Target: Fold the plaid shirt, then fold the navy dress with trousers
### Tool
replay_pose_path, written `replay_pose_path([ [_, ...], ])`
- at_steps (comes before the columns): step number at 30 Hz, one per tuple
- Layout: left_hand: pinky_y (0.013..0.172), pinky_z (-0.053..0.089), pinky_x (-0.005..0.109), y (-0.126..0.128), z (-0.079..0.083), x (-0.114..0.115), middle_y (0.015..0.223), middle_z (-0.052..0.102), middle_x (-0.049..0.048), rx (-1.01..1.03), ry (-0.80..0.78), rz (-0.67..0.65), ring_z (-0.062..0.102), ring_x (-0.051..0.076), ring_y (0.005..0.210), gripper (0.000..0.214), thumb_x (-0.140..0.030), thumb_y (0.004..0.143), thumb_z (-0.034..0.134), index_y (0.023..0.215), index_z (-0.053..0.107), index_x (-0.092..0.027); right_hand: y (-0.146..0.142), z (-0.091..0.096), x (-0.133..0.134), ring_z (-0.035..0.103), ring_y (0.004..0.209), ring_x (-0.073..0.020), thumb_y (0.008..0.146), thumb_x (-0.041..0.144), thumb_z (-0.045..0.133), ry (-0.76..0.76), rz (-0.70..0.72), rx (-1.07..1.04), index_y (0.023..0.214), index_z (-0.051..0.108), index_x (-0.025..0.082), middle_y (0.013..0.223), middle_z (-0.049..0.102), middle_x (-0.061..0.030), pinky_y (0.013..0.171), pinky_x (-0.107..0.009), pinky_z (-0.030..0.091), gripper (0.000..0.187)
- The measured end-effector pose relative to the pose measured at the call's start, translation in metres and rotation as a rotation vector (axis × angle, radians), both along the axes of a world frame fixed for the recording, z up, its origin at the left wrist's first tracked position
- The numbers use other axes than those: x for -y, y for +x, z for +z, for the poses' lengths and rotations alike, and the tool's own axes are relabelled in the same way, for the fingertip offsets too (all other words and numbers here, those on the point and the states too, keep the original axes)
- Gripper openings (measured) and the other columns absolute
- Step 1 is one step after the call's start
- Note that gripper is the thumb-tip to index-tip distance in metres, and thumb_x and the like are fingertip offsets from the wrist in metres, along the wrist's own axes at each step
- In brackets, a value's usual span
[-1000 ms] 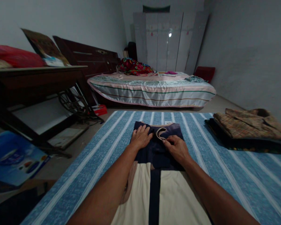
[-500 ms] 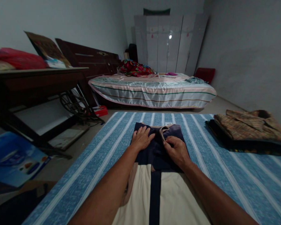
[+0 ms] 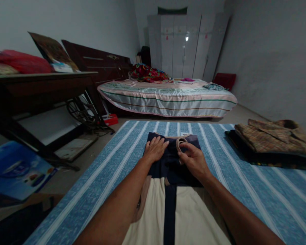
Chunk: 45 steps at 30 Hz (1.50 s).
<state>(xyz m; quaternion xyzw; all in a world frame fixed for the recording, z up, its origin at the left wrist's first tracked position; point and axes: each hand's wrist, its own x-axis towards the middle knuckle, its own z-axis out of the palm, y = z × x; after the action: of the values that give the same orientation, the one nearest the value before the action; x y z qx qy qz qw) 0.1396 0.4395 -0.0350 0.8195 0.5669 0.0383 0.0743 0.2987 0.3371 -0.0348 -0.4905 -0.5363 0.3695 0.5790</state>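
A navy and cream shirt [image 3: 195,212] lies spread on the striped blue bed cover [image 3: 114,180], its neckline toward the far side. My left hand [image 3: 156,149] rests flat on the navy upper part, left of the middle, fingers stretched out. On the other side, my right hand [image 3: 193,159] pinches the beige-trimmed edge [image 3: 179,144] of the shirt's neck opening between thumb and fingers. That edge stands up in a small curl above the navy cloth. A pale label shows at the back of the neckline. Part of the pinched cloth is hidden by my right fingers.
Folded clothes [image 3: 267,137], a checked brown one on top of dark ones, lie on the right. A larger bed [image 3: 168,102] stands beyond. On the left are a sewing-machine table [image 3: 73,75] and a blue box [image 3: 17,170].
My right hand has lifted slightly, and the pinched trim now curls over more tightly. My left hand keeps its place on the shirt. The view has shifted a little.
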Motion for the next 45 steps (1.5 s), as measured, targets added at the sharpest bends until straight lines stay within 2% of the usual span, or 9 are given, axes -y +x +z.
replay_pose_path([
  [5,0.109,0.018,0.048,0.000,0.000,0.001,0.151,0.025,0.0059,-0.004,0.008,-0.008,0.018,0.026,0.139,0.058,-0.053,0.092,0.013,0.140,0.032,-0.026,0.001,0.009,0.004,0.047,0.041,-0.0082,0.069,0.030,0.066,-0.046,0.126,-0.056,0.116,0.056,0.016,0.047,0.050,0.0090,0.041,-0.019,0.031,0.051],
  [12,0.107,0.020,0.049,-0.001,-0.004,-0.001,0.151,0.026,0.0051,-0.005,0.039,-0.006,0.020,0.026,0.138,0.057,-0.054,0.092,0.014,0.138,0.034,-0.028,-0.001,0.003,0.006,0.052,0.047,-0.0102,0.069,0.029,0.062,-0.135,0.305,-0.008,0.085,0.065,0.016,0.054,0.059,0.0041,0.047,-0.022,0.037,0.021],
  [17,0.107,0.021,0.049,0.000,-0.004,-0.001,0.150,0.028,0.0055,-0.008,0.057,-0.001,0.021,0.026,0.138,0.058,-0.056,0.091,0.015,0.138,0.035,-0.027,0.005,0.006,0.008,0.056,0.053,-0.0140,0.072,0.025,0.060,-0.019,0.237,0.494,0.082,0.068,0.022,0.057,0.062,0.0028,0.052,-0.024,0.039,0.013],
  [20,0.107,0.020,0.048,0.000,-0.003,-0.001,0.150,0.027,0.0063,-0.002,0.049,0.003,0.021,0.027,0.138,0.061,-0.058,0.091,0.014,0.138,0.035,-0.025,0.008,0.011,0.007,0.057,0.060,-0.0158,0.071,0.025,0.066,0.151,0.146,0.859,0.079,0.069,0.023,0.060,0.064,0.0007,0.066,-0.029,0.039,0.009],
  [22,0.107,0.020,0.048,0.001,-0.002,-0.001,0.150,0.027,0.0067,-0.003,0.045,0.000,0.021,0.027,0.138,0.061,-0.058,0.091,0.014,0.137,0.035,-0.025,0.010,0.014,0.006,0.057,0.064,-0.0168,0.070,0.029,0.070,0.255,0.097,0.967,0.076,0.068,0.021,0.063,0.065,-0.0010,0.077,-0.034,0.037,0.010],
  [26,0.107,0.021,0.048,0.002,0.000,0.001,0.150,0.027,0.0062,-0.019,0.054,-0.009,0.022,0.027,0.137,0.059,-0.057,0.091,0.015,0.136,0.036,-0.026,0.021,0.015,0.001,0.059,0.071,-0.0184,0.074,0.038,0.067,0.338,-0.065,0.877,0.071,0.066,0.019,0.071,0.066,-0.0036,0.081,-0.035,0.037,0.019],
  [32,0.107,0.020,0.048,0.003,-0.001,0.000,0.150,0.028,0.0060,-0.004,0.047,-0.007,0.020,0.027,0.138,0.059,-0.058,0.091,0.015,0.135,0.038,-0.026,0.044,0.004,-0.006,0.061,0.073,-0.0175,0.073,0.038,0.064,0.193,-0.200,0.381,0.075,0.068,0.020,0.075,0.067,-0.0017,0.070,-0.029,0.044,0.018],
  [38,0.108,0.020,0.047,0.002,-0.003,-0.003,0.150,0.027,0.0047,-0.011,0.036,0.005,0.020,0.026,0.138,0.061,-0.059,0.090,0.015,0.137,0.035,-0.027,0.058,0.000,-0.010,0.061,0.084,-0.0187,0.069,0.032,0.068,0.174,0.068,0.298,0.076,0.069,0.020,0.083,0.065,-0.0023,0.081,-0.032,0.045,0.013],
  [45,0.107,0.020,0.048,0.002,-0.003,-0.004,0.150,0.027,0.0056,-0.017,0.051,-0.009,0.021,0.027,0.138,0.062,-0.060,0.090,0.015,0.137,0.036,-0.026,0.057,0.006,-0.006,0.052,0.109,-0.0239,0.062,0.035,0.077,0.045,0.387,0.543,0.093,0.072,0.024,0.113,0.056,-0.0057,0.098,-0.038,0.036,0.033],
])
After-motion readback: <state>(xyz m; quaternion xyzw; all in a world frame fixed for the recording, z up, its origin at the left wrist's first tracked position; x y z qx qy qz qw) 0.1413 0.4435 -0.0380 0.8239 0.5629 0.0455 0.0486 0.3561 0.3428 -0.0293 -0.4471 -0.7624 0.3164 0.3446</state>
